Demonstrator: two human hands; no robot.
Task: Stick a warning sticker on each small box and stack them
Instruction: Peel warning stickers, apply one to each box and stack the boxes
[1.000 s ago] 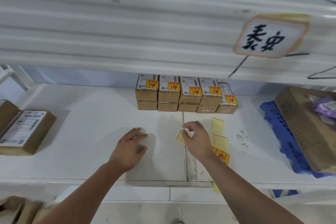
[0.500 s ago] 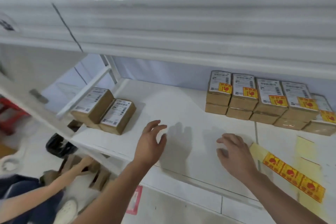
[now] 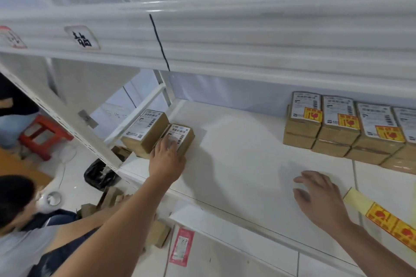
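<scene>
Two unstickered brown boxes lie at the shelf's left end. My left hand point(image 3: 167, 159) rests on the nearer box point(image 3: 181, 134), fingers over its white label; the other box point(image 3: 146, 131) touches it on the left. At the back right stands a double-layer row of stickered boxes point(image 3: 337, 128), each top box bearing a yellow-and-red warning sticker. My right hand point(image 3: 319, 198) hovers open, palm down, over the bare shelf point(image 3: 243, 155). A strip of warning stickers point(image 3: 389, 222) lies just right of it, on yellow backing.
The white beam of the upper shelf point(image 3: 225, 36) hangs low overhead. Another person point(image 3: 20, 227) crouches at the lower left beside loose cardboard boxes point(image 3: 157, 234) on the floor. A red stool point(image 3: 42, 132) and a black bag point(image 3: 99, 175) stand beyond the shelf post.
My view has swung left. My left hand reached from the middle of the shelf to the nearer unstickered box and landed on it. My right hand left the sticker strip and stays open.
</scene>
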